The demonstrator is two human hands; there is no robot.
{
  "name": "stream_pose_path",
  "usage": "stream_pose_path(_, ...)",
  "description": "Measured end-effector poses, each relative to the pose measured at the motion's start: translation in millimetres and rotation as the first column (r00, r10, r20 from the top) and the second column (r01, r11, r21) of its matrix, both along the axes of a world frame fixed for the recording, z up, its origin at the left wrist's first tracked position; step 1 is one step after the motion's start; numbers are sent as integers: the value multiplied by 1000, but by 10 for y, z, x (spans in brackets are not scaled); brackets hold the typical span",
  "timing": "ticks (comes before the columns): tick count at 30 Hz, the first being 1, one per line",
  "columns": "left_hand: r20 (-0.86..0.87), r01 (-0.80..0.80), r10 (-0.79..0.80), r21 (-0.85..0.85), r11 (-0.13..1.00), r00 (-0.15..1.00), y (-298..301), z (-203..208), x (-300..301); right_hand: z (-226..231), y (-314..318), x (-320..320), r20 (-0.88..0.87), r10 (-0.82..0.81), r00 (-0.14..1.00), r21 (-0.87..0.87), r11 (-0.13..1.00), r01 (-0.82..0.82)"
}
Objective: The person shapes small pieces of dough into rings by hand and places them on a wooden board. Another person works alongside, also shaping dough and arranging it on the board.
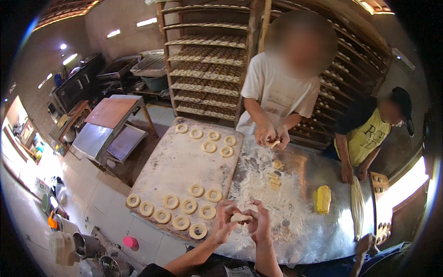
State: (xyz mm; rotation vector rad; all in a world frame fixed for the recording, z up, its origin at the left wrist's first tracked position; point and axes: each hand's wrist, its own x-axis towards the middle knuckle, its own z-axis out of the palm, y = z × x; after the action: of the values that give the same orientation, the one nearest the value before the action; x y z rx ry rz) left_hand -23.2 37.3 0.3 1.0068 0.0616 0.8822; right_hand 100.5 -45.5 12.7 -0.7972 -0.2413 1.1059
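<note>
Both of my hands meet over the near edge of a floured metal table (300,217). My left hand (224,221) and my right hand (259,222) pinch one pale piece of dough (241,217) between their fingers. Just left of them lies a floured wooden board (175,161) with several dough rings (189,206) in rows. Small dough pieces (275,175) sit on the table beyond my hands.
A person in a white shirt (277,92) across the table shapes dough with both hands. Another person in a yellow and black shirt (364,134) stands at the right. A yellow block (323,198) lies on the table. Tall racks (207,60) of trays stand behind.
</note>
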Motion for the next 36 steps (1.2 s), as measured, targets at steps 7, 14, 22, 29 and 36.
stream_pose_path(7, -459, -132, 644, 744, 656, 612, 245, -73, -144, -79, 244, -291, 540, 188, 820, -165, 979, -116)
stream_pose_path(14, -546, -199, 600, 621, 758, 584, 551, 78, -612, -62, 767, -680, 208, 243, 947, 388, 869, -308)
stream_pose_path(22, -548, -266, 623, 593, 760, 559, 1170, 93, -1230, -26, 1376, -1286, 516, 284, 808, -226, 955, -191)
stream_pose_path(29, -558, -342, 644, 555, 758, 523, 1629, 53, -1664, -358, 1928, -1576, 742, 375, 556, -248, 923, -293)
stream_pose_path(36, -563, -356, 620, 514, 781, 546, 1921, 57, -1898, -224, 2235, -1796, 741, 275, 613, -87, 944, -319)
